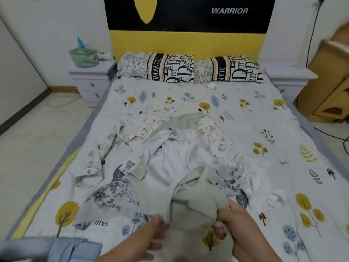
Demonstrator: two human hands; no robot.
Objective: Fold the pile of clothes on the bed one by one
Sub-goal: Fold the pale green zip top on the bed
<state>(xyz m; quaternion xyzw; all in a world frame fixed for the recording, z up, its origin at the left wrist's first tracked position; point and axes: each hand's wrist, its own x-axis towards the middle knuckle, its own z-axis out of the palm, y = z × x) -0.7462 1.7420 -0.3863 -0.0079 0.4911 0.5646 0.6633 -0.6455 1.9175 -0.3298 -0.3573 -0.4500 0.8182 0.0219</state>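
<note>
A loose pile of clothes [170, 148] lies in the middle of the bed, among them a cartoon-print garment [132, 133], a pale lilac piece [170, 163] and a white crumpled piece [255, 178]. A pale grey-green garment [196, 197] is drawn toward the bed's near edge. My right hand [238, 222] is shut on its bunched fabric. My left hand [151, 235] touches the same garment's lower left edge with fingers curled; its grip is blurred.
The bed sheet [283, 129] has a tree and leaf print. Two pillows [188, 68] lie at the headboard. A nightstand [90, 78] with a green basket stands at left, a wooden cabinet [328, 87] at right. Blue-grey cloth [47, 248] lies at the near left corner.
</note>
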